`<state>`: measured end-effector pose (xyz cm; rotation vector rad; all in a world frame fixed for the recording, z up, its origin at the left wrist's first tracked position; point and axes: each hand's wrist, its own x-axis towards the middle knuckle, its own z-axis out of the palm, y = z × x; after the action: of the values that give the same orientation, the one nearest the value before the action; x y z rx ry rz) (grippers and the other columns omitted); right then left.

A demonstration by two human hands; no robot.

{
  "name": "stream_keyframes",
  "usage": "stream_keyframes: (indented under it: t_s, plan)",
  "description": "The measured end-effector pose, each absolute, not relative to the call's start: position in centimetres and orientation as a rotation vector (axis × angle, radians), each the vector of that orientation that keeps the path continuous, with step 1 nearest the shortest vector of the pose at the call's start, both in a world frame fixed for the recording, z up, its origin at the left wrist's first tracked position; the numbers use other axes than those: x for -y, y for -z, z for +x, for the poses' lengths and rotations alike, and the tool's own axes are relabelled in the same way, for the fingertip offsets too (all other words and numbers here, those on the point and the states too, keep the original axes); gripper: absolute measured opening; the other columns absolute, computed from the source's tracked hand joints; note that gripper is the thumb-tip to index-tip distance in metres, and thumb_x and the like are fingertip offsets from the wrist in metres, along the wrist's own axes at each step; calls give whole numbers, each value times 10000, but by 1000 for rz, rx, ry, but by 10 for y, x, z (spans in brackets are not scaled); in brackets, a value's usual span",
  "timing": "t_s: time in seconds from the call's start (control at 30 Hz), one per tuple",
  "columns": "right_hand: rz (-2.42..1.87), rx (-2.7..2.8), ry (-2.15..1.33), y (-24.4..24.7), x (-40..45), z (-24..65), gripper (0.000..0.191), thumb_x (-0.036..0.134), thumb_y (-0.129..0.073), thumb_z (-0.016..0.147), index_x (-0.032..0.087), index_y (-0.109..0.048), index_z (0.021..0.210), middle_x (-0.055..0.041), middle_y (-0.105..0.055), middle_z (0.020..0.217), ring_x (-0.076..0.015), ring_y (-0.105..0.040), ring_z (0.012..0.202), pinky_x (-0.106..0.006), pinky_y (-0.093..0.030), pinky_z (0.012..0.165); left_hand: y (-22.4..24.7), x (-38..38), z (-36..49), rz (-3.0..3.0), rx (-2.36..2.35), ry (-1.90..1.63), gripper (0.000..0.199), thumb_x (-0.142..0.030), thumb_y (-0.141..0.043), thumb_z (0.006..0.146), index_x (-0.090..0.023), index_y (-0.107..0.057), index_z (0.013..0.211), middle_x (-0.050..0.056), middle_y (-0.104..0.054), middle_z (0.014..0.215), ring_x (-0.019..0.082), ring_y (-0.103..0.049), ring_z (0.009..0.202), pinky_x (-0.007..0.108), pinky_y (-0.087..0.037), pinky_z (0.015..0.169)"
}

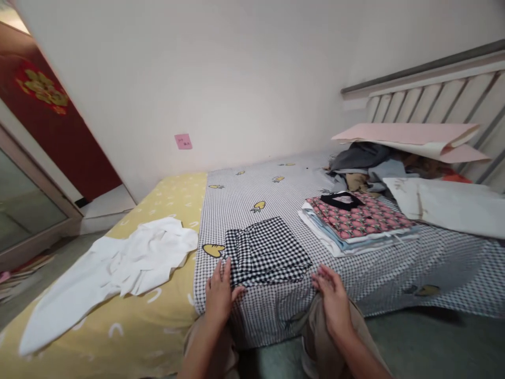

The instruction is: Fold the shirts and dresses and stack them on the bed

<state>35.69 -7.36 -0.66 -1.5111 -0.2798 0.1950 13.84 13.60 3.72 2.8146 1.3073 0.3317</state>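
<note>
A black-and-white checked garment [270, 250], folded into a rough rectangle, lies on the bed near its front edge. My left hand [220, 289] is at the garment's lower left corner, fingers apart, with nothing held. Beyond the opposite corner, my right hand [330, 289] hovers near the bed edge, palm turned inward, its fingers loosely spread and holding nothing. To the right sits a stack of folded clothes with a pink patterned, black-collared top [363, 217] uppermost. A crumpled white garment [145, 255] is spread out on the left.
The bed has a yellow cover [158, 337] on the left and a checked sheet [252, 181] beside it. At the right are a heap of clothes [361, 158], pink sheets [410, 134] and a white flat item [453, 205], near a slatted headboard [437, 100].
</note>
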Motion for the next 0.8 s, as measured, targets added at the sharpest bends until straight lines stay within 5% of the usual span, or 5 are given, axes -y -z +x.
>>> stream_keyframes:
  t_s: [0.1, 0.17, 0.43, 0.63, 0.8]
  plan:
    - [-1296, 78, -543, 18, 86, 315, 491, 531, -680, 715, 238, -612, 1103, -45, -709, 922, -224, -702, 751, -351, -569, 672, -46, -136, 140, 3038, -1026, -388, 897, -283, -762, 805, -338, -269, 1553, 136, -221, 1663, 305, -283, 1502, 484, -344, 1157]
    - [-1203, 56, -808, 25, 89, 295, 456, 495, -738, 653, 237, -633, 1015, -27, -707, 830, -214, -702, 701, -331, -546, 642, -51, -141, 145, 3122, -819, -262, 907, -192, -762, 791, -391, -286, 1537, 102, -275, 1649, 298, -329, 1478, 481, -365, 1143]
    - [-922, 151, -1362, 19, 70, 273, 489, 452, -784, 743, 252, -614, 1156, -69, -706, 1170, -201, -727, 874, -332, -518, 802, -66, -171, 164, 3169, -581, -60, 399, -168, -501, 953, -275, -587, 1327, 63, -692, 1200, 217, -636, 1088, 340, -501, 923]
    - [-693, 160, -1326, 1, 34, 267, 671, 415, -869, 697, 321, -557, 1284, -76, -626, 1341, -259, -697, 1049, -391, -492, 907, -91, -164, 169, 3191, -638, -249, 283, -126, -451, 961, -226, -671, 1109, 45, -712, 979, 200, -661, 946, 298, -499, 795]
    - [-405, 81, -1196, -11, 14, 275, 694, 564, -914, 542, 311, -656, 1135, -50, -679, 1279, -292, -630, 1180, -477, -430, 1050, -88, -133, 157, 3253, -471, -518, 232, -94, -506, 923, -256, -655, 997, -11, -686, 823, 166, -655, 776, 263, -456, 641]
